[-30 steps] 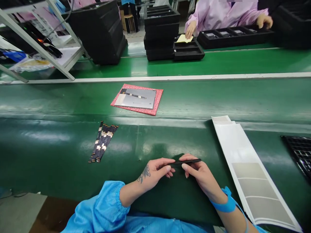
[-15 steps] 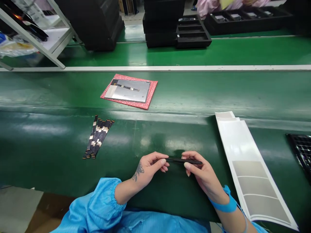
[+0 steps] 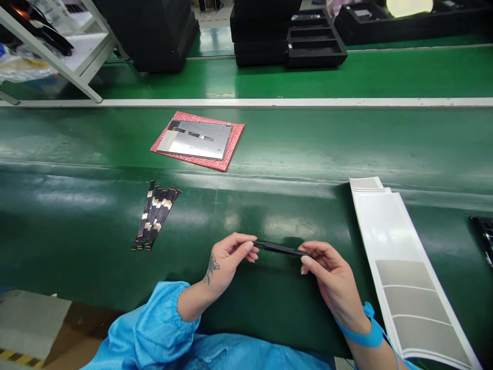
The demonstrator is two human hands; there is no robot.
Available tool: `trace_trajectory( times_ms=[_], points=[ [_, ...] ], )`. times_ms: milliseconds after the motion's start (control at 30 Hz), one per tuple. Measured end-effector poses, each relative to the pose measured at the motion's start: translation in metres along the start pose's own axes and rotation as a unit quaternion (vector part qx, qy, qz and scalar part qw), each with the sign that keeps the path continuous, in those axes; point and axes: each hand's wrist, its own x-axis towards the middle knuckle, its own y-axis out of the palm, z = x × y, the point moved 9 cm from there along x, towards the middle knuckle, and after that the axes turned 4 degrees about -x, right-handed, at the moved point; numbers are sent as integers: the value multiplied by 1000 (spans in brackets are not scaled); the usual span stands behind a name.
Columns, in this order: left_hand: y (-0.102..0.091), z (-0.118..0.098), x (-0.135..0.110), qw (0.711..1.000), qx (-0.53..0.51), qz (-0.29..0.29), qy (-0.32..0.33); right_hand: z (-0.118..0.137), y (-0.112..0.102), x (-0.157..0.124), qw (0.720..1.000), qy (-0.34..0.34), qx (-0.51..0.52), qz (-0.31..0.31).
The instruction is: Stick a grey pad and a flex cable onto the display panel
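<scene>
Both hands hold slim black tweezers (image 3: 279, 248) level above the green mat, one end each. My left hand (image 3: 233, 257) pinches the left end between thumb and fingers. At the other end, the thumb and fingertips of my right hand (image 3: 327, 270) close on the tip. Left of my hands lies a fanned bundle of dark flex cables (image 3: 156, 218) with gold ends. Farther back, a silver display panel (image 3: 196, 146) with a flex strip across it rests on a pink bubble-wrap bag (image 3: 225, 163).
On the right lies a stack of white sheets (image 3: 389, 221) with grey rectangles. A black tray (image 3: 483, 234) is at the right edge. Stacked black trays (image 3: 264, 33) stand behind the white rail (image 3: 269, 103), and a white shelf frame (image 3: 57, 56) is at the back left.
My right hand has slid right toward the end of the tweezers, and my left hand has shifted slightly left and up. More of the tweezers shows between them. The view has shifted slightly.
</scene>
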Motion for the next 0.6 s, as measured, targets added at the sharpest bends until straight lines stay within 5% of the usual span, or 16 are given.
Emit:
trace_trajectory(
  times_ms=[600],
  points=[
    [-2, -13, 0, 991, 75, 15, 108, -1, -7, 2, 999, -18, -12, -33]
  ],
)
